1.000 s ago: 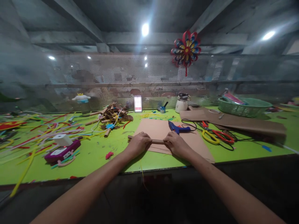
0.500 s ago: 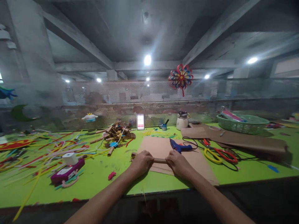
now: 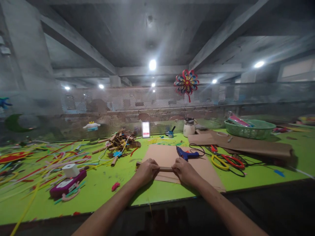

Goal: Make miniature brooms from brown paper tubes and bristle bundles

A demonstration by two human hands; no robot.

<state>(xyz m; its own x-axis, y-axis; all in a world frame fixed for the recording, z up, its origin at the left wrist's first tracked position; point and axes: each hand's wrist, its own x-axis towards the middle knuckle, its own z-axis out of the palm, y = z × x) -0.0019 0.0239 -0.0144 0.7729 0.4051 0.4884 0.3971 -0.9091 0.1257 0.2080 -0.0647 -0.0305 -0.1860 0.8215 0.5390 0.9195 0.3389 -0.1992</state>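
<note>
A thin brown paper roll [image 3: 166,169] lies crosswise between my hands, low over a stack of brown paper sheets [image 3: 159,154]. My left hand [image 3: 147,171] has its fingers closed on the roll's left part. On the right part, my right hand [image 3: 184,170] grips it with fingers and thumb. A rolled brown end shows beyond my left hand. Just behind my right hand, a blue hot glue gun [image 3: 187,153] rests on the sheets. Red-handled and yellow-handled scissors [image 3: 220,162] lie to the right of the stack.
At left are a purple power strip [image 3: 69,185] with a white plug and many scattered pipe cleaners [image 3: 71,159]. Behind stand a pile of brown paper rolls [image 3: 123,141], a phone [image 3: 146,129] and a white jug [image 3: 189,127]. A green basket [image 3: 256,129] and brown paper [image 3: 256,147] lie at right.
The whole view has shifted slightly, so things appear a little further left. Both hands keep their hold on the paper roll, with little visible movement.
</note>
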